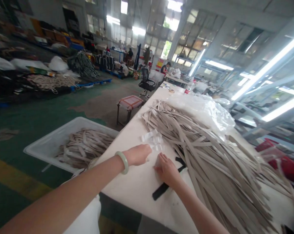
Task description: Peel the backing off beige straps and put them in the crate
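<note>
My left hand (139,154), with a pale green bangle (123,162) on the wrist, is closed above the white table (127,182). Whatever its curled fingers hold, if anything, is hidden. Just to the right, my right hand (167,169) lies on the tabletop with its fingers stretched forward. Beneath that hand and wrist runs a black strip (160,191), and another short black piece (180,160) shows beyond it. Small whitish translucent pieces (153,139) are spread out ahead of both hands. A big heap of long beige straps (198,149) covers the table's right side.
A white plastic tub (81,122) of similar straps stands left of the table. Clear plastic sheeting (210,112) lies behind the heap. Farther off are a stool (130,102), an office chair (147,83) and a person (165,69) at another table. Red material (281,159) sits at right.
</note>
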Motion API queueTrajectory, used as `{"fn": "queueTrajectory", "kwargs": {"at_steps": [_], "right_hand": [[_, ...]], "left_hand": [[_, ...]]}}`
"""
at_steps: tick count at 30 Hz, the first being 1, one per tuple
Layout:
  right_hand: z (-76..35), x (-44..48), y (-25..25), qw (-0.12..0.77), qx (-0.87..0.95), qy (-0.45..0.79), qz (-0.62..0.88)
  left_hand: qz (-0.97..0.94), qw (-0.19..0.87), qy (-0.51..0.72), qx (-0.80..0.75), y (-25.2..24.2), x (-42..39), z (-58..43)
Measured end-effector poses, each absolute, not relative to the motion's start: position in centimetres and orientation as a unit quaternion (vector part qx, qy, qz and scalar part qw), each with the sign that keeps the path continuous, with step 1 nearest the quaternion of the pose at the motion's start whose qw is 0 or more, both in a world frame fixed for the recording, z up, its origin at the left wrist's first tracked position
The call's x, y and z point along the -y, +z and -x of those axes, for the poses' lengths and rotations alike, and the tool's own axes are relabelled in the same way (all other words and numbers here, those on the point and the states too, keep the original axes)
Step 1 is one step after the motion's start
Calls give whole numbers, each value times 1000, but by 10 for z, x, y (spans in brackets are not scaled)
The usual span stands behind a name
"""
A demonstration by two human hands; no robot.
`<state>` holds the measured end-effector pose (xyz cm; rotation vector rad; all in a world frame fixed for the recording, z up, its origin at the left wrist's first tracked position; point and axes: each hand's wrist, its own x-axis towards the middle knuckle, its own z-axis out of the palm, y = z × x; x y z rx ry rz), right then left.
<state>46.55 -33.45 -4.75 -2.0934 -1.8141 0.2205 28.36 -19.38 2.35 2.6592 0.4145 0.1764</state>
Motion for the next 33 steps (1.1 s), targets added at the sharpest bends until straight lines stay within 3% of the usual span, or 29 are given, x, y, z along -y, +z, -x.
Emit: {"fn": "queueTrajectory", "kwargs": {"at_steps": [6, 14, 16, 21, 24, 33], "right_hand": [[-513, 326, -48, 266, 601, 32, 753], [-524, 307, -63, 353, 604, 33, 714], [-518, 313, -67, 378, 609, 36, 697], [-511, 323, -58, 433, 618, 39, 655], [-508, 326, -45, 434, 698, 86, 562], [-514, 336, -24, 425, 671, 225, 564]], "left_hand": [[-952, 130, 113, -252, -14, 206, -306], [-926, 177, 144, -301, -1, 198, -307], [-911, 228, 158, -306, 7, 211, -304], [-783, 481, 197, -342, 9, 241, -292], [-757, 527, 182, -340, 2, 247, -289], [-849, 297, 139, -415, -4, 215, -269]]}}
